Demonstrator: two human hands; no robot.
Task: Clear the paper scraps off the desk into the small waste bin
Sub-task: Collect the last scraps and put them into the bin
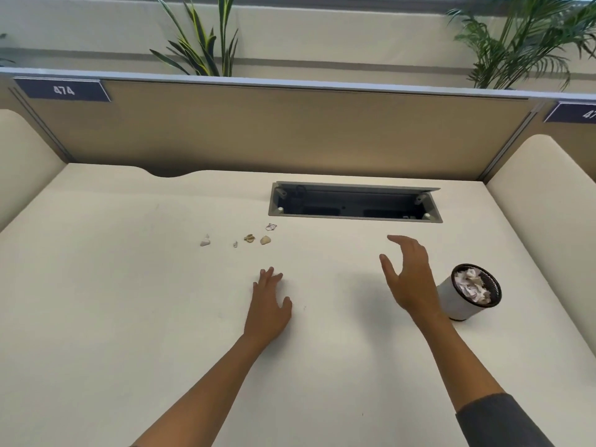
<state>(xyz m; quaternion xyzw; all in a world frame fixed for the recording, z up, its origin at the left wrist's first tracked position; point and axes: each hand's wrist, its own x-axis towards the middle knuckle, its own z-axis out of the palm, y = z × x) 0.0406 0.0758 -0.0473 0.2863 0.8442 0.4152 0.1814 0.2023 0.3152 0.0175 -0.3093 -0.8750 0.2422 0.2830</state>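
We see a smooth cream desk (129, 317) backed by a tan partition panel (290, 130) that carries a dark label reading 474 (63, 90). Two leafy plants rise behind the panel, one at centre (200, 43) and one at far right (522, 43). A long rectangular cable tray (354, 203) with a grey metal frame is sunk into the far side of the desk, its lid open. Just in front of its left end lie five small crumpled paper scraps (249, 238) in a loose row: one white at the left, a tiny grey one, two tan ones, and a pale printed one nearest the tray. Nothing lies between them and our hands. The left hand (269, 304) rests flat on the desk, near the scraps but apart from them, its fingers straight and spread, holding nothing. The right hand (408, 272) hovers above the desk with fingers wide and slightly curved, also holding nothing. Just to its right stands the small waste bin (464, 295), a cylinder with a white wall and dark mesh rim, leaning in this view and already filled with crumpled white paper.
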